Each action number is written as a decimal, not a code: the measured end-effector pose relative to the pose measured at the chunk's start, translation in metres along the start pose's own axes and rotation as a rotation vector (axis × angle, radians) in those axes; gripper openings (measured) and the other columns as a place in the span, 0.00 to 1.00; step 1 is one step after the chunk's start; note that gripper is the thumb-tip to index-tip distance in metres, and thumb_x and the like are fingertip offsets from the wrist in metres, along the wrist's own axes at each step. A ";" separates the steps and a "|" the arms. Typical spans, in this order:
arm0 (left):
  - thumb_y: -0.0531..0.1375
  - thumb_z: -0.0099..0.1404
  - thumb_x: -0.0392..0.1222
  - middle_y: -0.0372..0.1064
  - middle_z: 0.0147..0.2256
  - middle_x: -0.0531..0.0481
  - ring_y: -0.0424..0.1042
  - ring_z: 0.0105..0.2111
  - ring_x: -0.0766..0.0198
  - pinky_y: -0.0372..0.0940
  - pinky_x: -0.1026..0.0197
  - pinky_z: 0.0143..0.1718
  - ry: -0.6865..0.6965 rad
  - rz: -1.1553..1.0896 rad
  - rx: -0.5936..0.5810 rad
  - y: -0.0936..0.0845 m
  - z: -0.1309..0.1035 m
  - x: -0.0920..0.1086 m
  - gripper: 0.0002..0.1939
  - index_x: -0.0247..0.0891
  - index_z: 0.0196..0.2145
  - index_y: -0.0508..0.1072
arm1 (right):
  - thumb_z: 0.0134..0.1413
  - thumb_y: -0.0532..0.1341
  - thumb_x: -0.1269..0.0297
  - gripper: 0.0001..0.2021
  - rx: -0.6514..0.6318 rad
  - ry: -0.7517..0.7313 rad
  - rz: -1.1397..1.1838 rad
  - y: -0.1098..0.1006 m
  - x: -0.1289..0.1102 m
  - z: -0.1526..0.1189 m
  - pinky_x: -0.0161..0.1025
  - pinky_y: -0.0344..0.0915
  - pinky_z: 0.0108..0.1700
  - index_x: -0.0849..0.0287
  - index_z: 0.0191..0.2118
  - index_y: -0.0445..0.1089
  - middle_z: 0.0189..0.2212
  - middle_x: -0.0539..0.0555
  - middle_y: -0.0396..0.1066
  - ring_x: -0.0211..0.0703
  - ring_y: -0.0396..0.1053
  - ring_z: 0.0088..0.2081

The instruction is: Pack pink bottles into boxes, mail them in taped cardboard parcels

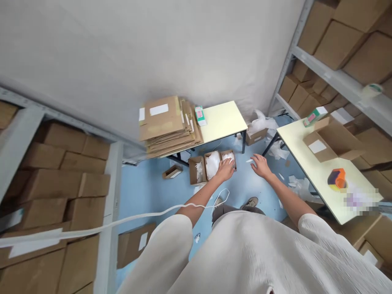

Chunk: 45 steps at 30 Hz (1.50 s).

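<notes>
Seen from the wearer's own head, a single wide view faces forward and steeply down past the white shirt, closest to the lens, to the left hand and right hand at mid-range. Below them lies the blue floor; a pale wall stands at the far side, between left shelving and right shelving.
</notes>
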State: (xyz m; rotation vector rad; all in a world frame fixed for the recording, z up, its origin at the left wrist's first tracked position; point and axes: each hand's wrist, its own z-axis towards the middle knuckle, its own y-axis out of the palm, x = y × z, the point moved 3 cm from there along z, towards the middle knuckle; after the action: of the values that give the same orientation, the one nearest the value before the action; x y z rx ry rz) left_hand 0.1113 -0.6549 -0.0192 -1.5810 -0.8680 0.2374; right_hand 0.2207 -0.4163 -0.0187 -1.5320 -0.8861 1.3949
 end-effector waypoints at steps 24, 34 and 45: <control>0.55 0.76 0.39 0.59 0.74 0.36 0.58 0.74 0.44 0.54 0.38 0.73 -0.277 -0.159 -0.045 0.046 -0.233 -0.298 0.28 0.42 0.71 0.66 | 0.70 0.58 0.66 0.22 -0.359 -0.243 0.120 0.236 -0.303 0.080 0.56 0.64 0.69 0.60 0.66 0.70 0.69 0.68 0.66 0.58 0.66 0.67; 0.56 0.76 0.37 0.66 0.70 0.41 0.64 0.71 0.49 0.59 0.45 0.71 -0.317 -0.213 0.006 0.129 -0.232 -0.365 0.24 0.44 0.68 0.71 | 0.71 0.58 0.68 0.22 -0.473 -0.237 0.139 0.358 -0.307 0.107 0.52 0.67 0.68 0.59 0.66 0.70 0.69 0.67 0.66 0.55 0.68 0.67; 0.53 0.77 0.33 0.75 0.63 0.43 0.70 0.66 0.54 0.60 0.46 0.70 -0.225 -0.232 0.118 0.304 -0.163 -0.493 0.22 0.45 0.62 0.76 | 0.70 0.58 0.70 0.18 -0.476 -0.271 0.070 0.576 -0.287 0.167 0.47 0.70 0.65 0.60 0.61 0.74 0.62 0.65 0.72 0.52 0.73 0.61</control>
State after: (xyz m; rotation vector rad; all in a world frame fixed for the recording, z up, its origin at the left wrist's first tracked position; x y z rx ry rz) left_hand -0.0142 -1.0851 -0.4210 -1.3468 -1.1815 0.2979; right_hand -0.0060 -0.8755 -0.4424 -1.7562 -1.4217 1.5389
